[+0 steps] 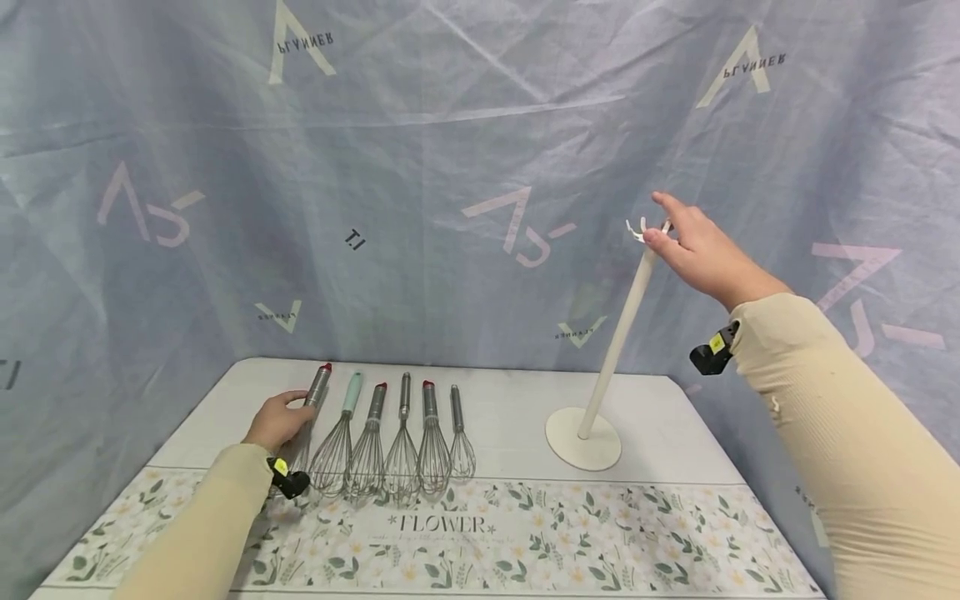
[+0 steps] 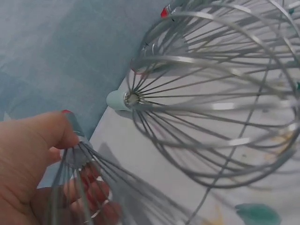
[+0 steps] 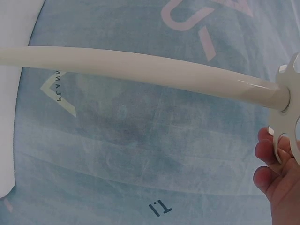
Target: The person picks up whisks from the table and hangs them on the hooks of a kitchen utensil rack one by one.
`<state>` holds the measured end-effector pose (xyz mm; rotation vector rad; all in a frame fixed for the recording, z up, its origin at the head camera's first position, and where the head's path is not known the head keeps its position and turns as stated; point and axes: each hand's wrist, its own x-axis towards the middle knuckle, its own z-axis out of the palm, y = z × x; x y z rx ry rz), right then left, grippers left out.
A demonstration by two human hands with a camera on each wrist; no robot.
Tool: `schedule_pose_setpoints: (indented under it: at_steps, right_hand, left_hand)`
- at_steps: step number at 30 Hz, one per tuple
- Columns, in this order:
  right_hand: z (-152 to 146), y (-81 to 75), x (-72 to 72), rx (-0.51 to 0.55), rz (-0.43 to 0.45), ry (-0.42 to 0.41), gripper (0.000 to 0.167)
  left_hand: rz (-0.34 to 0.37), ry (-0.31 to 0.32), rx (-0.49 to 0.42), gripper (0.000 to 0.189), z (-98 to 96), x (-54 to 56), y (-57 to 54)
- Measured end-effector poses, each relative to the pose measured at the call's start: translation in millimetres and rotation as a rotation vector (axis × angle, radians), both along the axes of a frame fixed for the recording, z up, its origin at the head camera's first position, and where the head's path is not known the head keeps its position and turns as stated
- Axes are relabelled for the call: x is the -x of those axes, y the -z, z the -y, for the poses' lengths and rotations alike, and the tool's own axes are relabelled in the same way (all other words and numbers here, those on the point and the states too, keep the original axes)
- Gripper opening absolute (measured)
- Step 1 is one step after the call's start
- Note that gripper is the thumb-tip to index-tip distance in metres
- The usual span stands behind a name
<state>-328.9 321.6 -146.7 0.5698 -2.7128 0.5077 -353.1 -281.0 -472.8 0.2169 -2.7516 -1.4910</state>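
At the left end of a row of whisks, my left hand grips a steel whisk with a red-tipped handle. The left wrist view shows my thumb and fingers round this whisk near where its wires meet the handle. Beside it lies a whisk with a mint handle. Over on the right, my right hand holds the edge of the hooked top of a tall white stand. Its fingertips show beside a hook in the right wrist view.
Several more steel whisks, among them one with a red-tipped handle and a small one, lie side by side. The stand's round base sits on the white table. A floral printed band crosses the front; a grey-blue curtain hangs behind.
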Motion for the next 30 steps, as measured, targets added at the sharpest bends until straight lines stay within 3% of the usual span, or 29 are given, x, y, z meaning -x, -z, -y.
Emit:
schedule_pose_setpoints:
  at_steps: [13,22,30]
  right_hand:
    - [-2,0.7,2.1,0.0,-0.007,-0.002,0.072]
    - [0,-3.2,-0.7,0.018,0.007,-0.005,0.072]
    - [0,-5.6,-2.7,0.03,0.048,-0.001,0.076]
  left_hand:
    - [-0.071,-0.02,0.011,0.059,4.5,5.3,-7.7]
    - [-0.172,-0.042,0.052,0.057,-4.7,1.0,-30.4]
    - [-0.215,-0.038,0.05,0.056,-9.4,2.5,-38.1]
